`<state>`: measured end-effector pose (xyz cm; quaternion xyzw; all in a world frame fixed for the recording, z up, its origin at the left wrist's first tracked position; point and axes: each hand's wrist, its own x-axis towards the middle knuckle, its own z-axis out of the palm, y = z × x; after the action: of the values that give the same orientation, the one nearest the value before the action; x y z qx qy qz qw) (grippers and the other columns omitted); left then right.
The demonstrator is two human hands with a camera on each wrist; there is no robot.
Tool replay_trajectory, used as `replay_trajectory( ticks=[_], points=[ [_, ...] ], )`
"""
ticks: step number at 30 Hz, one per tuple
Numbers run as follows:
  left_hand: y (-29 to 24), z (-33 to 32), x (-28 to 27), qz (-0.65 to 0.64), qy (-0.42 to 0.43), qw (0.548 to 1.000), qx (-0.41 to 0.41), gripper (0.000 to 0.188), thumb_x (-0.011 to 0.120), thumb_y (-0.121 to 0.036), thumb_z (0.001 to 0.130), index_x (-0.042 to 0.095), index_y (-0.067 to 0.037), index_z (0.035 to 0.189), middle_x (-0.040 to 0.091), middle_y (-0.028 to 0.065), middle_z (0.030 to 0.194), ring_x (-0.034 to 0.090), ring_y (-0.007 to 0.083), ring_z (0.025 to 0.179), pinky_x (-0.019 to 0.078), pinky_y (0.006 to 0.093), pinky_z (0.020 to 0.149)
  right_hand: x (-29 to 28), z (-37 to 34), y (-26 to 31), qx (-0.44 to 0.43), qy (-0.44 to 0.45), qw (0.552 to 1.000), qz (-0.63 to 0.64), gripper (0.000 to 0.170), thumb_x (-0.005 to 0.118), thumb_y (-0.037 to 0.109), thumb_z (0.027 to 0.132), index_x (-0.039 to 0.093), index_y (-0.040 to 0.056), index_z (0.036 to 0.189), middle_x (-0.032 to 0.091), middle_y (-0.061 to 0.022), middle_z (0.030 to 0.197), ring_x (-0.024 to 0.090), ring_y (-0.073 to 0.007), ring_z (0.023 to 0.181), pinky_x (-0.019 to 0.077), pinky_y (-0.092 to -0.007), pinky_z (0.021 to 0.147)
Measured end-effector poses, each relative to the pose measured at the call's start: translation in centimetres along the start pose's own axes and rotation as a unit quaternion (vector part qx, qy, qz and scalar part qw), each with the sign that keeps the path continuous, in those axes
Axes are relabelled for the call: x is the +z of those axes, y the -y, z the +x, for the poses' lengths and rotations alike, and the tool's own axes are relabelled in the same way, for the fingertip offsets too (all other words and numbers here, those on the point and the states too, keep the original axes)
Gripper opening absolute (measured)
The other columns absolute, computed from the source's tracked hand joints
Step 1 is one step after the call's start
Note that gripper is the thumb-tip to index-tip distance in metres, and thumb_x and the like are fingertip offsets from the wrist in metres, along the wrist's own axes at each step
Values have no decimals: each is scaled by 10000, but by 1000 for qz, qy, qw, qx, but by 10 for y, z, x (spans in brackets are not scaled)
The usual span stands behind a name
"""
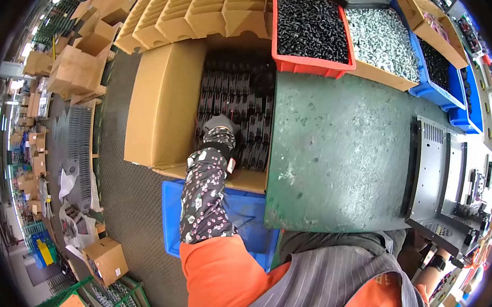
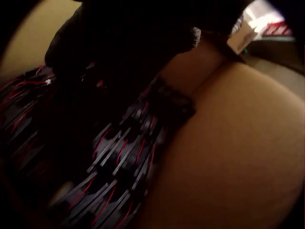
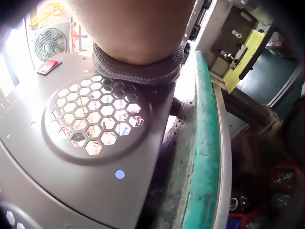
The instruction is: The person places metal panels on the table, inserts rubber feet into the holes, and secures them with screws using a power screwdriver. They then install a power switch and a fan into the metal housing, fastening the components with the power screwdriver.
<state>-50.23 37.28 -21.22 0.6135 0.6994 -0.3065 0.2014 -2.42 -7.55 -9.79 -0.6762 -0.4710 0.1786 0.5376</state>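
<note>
At left, hasty tugging by the grey-gloved left hand (image 1: 220, 123) could tangle the red-wired black parts (image 1: 254, 136). Whether fingers pinch, there or on the grey-cuffed right hand (image 3: 138, 70), I cannot tell.

Parts (image 1: 252, 119) lie in the carton (image 1: 167, 102) left of the table (image 1: 342, 159), a panel (image 1: 429, 167) at the table's right.

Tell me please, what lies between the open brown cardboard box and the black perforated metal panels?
In the head view, only the scuffed green tabletop lies between the cardboard box and metal panels.
</note>
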Motion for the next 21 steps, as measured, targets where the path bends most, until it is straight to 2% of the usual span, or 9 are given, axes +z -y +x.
replay_trajectory(
  ticks=[1,2,5,10,14,16,18,20,21],
  points=[
    [-5,-3,5,17,-30,999,4,455,632,-421,789,636,-115,1126,609,100,1181,582,236,1103,496,400,843,0,-7,1,3,1,1000,-11,142,484,229,886,490,89,871,457,-26,750,453,-188,668,394,-298,618],
    [-11,2,9,18,-29,999,7,455,632,-421,789,636,-115,1126,609,100,1181,582,236,1103,496,400,843,-1,-14,2,5,1,1000,-21,140,483,227,887,491,87,876,460,-27,756,455,-188,674,395,-297,623],
    [-27,12,19,53,-37,998,-26,270,618,-216,841,654,-165,1103,602,64,1195,599,213,1068,538,365,729,2,-31,4,21,-2,999,-46,138,481,219,888,494,82,891,468,-31,773,461,-190,691,397,-297,639],
    [-45,16,31,147,-44,988,-25,291,611,-248,839,647,-152,1111,598,41,1166,619,226,1004,550,456,680,-3,-46,10,39,-10,996,-78,136,477,206,890,500,74,917,482,-37,802,471,-193,719,401,-297,664],
    [-55,19,39,19,-10,998,-55,330,562,-270,871,598,-167,1183,520,60,1221,571,252,1081,537,533,692,1,-51,18,48,-10,994,-98,139,474,195,892,504,67,937,494,-42,825,480,-195,741,404,-296,685],
    [-61,6,32,-38,-19,991,-124,363,571,-264,868,562,-184,1222,515,76,1209,548,279,1111,530,548,712,5,-49,21,50,-9,993,-107,141,473,190,893,506,64,947,499,-45,837,484,-197,752,406,-296,695],
    [-60,6,36,-22,-11,992,-126,426,606,-294,841,540,-159,1239,498,86,1235,544,297,1114,531,494,768,4,-48,24,53,-7,992,-117,144,471,185,894,508,61,957,505,-47,848,488,-198,763,408,-296,706],
    [-50,8,43,-13,-33,999,-16,460,640,-325,808,556,-123,1213,501,97,1232,549,287,1111,532,414,784,6,-43,24,52,-5,991,-121,147,470,180,895,510,58,967,510,-50,860,492,-199,774,409,-296,716],
    [-49,0,40,-25,-56,998,-4,450,657,-352,780,596,-101,1148,542,119,1186,581,277,1063,531,362,769,10,-38,24,52,1,992,-118,149,469,177,895,511,56,972,513,-51,866,494,-200,780,410,-296,721]
  ],
)
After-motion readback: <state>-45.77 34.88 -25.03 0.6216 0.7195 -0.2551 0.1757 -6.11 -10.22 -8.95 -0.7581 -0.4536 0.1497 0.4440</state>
